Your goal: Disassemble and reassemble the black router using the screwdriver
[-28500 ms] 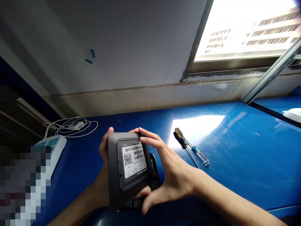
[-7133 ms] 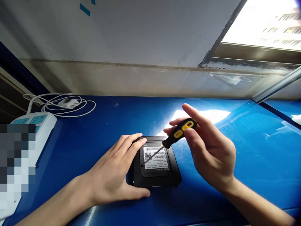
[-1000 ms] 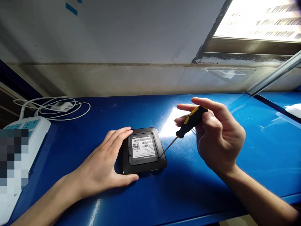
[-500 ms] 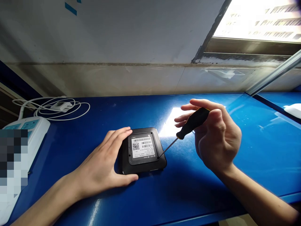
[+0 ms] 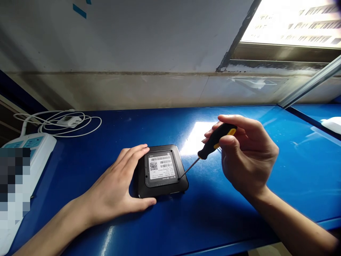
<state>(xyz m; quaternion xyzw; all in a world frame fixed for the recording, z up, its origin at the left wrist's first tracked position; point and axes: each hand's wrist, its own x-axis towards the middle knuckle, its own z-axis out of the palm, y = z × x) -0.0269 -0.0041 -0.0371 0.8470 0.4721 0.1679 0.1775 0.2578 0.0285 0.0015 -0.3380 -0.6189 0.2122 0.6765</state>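
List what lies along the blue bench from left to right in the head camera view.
White power strip → coiled white cable → left hand → black box with the label → screwdriver → right hand → white object at the far right edge.
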